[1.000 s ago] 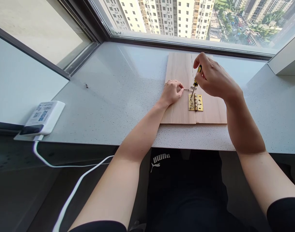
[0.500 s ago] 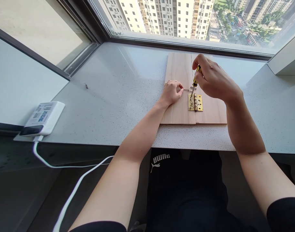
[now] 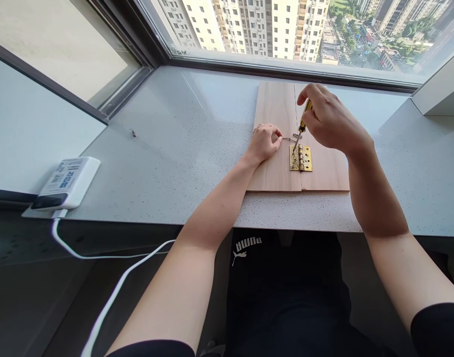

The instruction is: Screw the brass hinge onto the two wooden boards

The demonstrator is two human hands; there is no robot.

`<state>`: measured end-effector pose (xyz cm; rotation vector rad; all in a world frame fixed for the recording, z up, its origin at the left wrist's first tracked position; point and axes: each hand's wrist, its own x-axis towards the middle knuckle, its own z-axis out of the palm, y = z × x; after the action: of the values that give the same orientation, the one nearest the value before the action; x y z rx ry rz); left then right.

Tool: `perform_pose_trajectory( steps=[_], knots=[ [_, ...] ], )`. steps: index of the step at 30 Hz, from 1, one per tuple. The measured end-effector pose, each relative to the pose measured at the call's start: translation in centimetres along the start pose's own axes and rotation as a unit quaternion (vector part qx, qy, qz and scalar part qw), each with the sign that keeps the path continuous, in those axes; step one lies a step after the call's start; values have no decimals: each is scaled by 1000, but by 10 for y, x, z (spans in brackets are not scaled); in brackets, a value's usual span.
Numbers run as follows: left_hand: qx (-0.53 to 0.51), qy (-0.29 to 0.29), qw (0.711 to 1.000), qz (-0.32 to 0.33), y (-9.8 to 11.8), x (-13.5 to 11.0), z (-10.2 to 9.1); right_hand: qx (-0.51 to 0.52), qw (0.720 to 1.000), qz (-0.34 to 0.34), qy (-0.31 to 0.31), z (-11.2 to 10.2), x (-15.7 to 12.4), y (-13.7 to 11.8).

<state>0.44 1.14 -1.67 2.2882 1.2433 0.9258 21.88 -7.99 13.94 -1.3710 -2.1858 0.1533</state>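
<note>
Two light wooden boards (image 3: 277, 106) lie side by side on the grey sill, joined near the front by a brass hinge (image 3: 300, 158). My right hand (image 3: 331, 121) is closed around a yellow-and-black screwdriver (image 3: 303, 119), its tip on the hinge's left leaf. My left hand (image 3: 263, 141) rests on the left board with fingers pinched on a thin metal tool (image 3: 289, 139) that reaches toward the screwdriver tip. What the tool grips is too small to see.
The grey speckled sill (image 3: 167, 148) runs under a large window. A white boxy device (image 3: 65, 182) with a white cable (image 3: 111, 292) sits at the sill's left edge. A small dark screw-like bit (image 3: 133, 133) lies on the sill, left of the boards.
My right hand has shifted its grip slightly on the screwdriver handle, which tilts a little differently. My left hand and the boards stay in place.
</note>
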Motion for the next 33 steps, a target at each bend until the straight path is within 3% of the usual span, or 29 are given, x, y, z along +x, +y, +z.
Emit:
perform_pose_trajectory(
  steps=[6, 10, 15, 19, 23, 29, 33],
  knots=[
    [-6, 8, 1000, 2, -2, 0, 1, -27, 998, 35, 40, -3, 2, 4],
    [-14, 11, 1000, 6, -2, 1, 2, -22, 997, 78, 18, -11, 0, 1],
    [-26, 14, 999, 30, 11, -3, -9, -7, 999, 29, -12, -11, -2, -12],
    [-34, -24, 995, 88, 26, -8, -16, 3, 1000, 21, -17, -5, -2, -17],
    [-44, -82, 987, 130, 33, -14, -15, -11, 998, 64, 0, -6, -1, -15],
    [-44, -115, 986, 117, 32, -16, -13, 1, 999, 44, -31, -13, -4, -15],
    [-47, -123, 985, 111, 32, -16, -13, -5, 998, 59, -9, -8, -3, -15]
  ],
)
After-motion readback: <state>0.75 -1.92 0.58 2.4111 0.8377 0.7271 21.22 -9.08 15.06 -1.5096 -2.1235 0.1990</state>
